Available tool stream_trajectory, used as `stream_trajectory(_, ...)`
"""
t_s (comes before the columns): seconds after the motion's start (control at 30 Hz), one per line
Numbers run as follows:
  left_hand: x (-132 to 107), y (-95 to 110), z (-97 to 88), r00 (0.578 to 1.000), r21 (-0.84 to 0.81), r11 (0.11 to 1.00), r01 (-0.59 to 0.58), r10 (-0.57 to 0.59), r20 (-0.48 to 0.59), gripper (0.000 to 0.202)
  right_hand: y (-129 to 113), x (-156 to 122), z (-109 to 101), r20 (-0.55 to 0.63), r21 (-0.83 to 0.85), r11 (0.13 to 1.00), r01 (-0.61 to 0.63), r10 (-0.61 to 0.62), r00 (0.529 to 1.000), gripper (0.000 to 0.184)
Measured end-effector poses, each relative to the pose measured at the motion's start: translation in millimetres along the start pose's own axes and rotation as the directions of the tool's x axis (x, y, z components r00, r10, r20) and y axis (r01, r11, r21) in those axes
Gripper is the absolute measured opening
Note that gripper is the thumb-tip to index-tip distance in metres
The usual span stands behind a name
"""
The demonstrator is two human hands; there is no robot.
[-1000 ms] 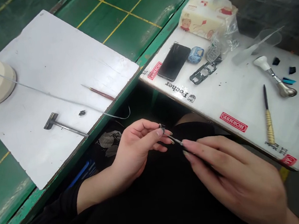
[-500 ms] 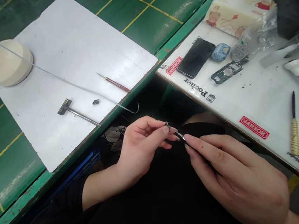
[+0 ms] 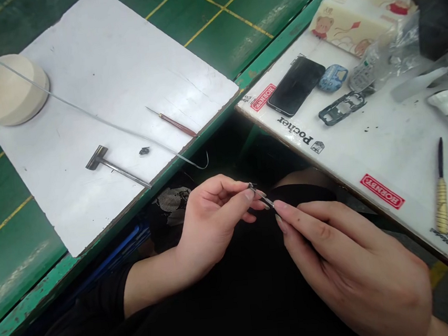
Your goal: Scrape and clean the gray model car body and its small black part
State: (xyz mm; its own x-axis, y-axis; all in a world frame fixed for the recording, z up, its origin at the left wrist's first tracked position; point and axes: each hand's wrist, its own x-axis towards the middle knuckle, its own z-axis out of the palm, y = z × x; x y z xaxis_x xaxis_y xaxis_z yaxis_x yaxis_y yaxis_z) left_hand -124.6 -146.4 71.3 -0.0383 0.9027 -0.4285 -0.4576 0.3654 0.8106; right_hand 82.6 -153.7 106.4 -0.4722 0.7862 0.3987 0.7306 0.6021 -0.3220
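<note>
A small dark part [image 3: 252,187] sits pinched between thumb and forefinger of the left hand [image 3: 213,219], at the top of the grip. A slim metal tool [image 3: 267,202] runs from it down and rightward, its shaft lying diagonally, its tip at or just beside the part; whether they touch is too small to tell. The right hand [image 3: 347,261] pinches that shaft between pressed fingertips, and the left hand is the nearer to the part. Beyond the left hand lies a white sheet [image 3: 120,77] bearing a T-handled tool [image 3: 104,161]; beyond the right, a smartphone [image 3: 296,86] rests on another white board [image 3: 365,149].
</note>
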Motion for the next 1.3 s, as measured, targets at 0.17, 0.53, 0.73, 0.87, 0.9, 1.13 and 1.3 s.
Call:
stream_trajectory(0.17,-4.0,-3.5,2.6,0.993,0.076,0.991,-0.114,0.114,-0.001,0.012,-4.9,1.5,-0.9,-0.025,-0.023,0.999,-0.028,0.028,0.999,0.027)
stream_trajectory(0.53,7.1,-16.1,-1.0,0.975,0.153,0.966,-0.208,0.216,-0.041,0.023,11.0,4.1,2.3,0.049,-0.017,0.993,0.121,-0.120,0.992,0.043)
stream_trajectory(0.73,13.0,-22.3,1.6,0.975,0.063,0.985,-0.161,0.169,-0.141,0.025,0.6,17.8,6.3,0.024,-0.063,0.992,0.107,-0.106,0.994,0.033)
stream_trajectory(0.87,13.2,-19.7,2.8,0.964,0.043,0.982,-0.182,0.187,-0.189,0.014,-2.7,20.2,4.1,0.000,-0.036,0.992,0.120,-0.120,0.993,0.033)
stream_trajectory(0.9,11.9,-18.7,2.8,0.960,0.046,0.979,-0.200,0.205,-0.192,0.013,-3.3,19.1,2.9,-0.007,-0.029,0.992,0.121,-0.122,0.993,0.035)
stream_trajectory(1.13,-2.7,-8.4,1.2,0.834,0.217,0.838,-0.500,0.534,-0.141,0.013,-26.4,7.7,3.0,-0.082,-0.004,0.996,0.088,-0.088,0.993,0.045)
stream_trajectory(1.3,-5.5,-2.5,-2.5,0.639,0.377,0.599,-0.707,0.769,-0.023,0.029,-38.9,18.3,3.8,-0.197,0.005,0.994,0.110,-0.107,0.975,0.032)
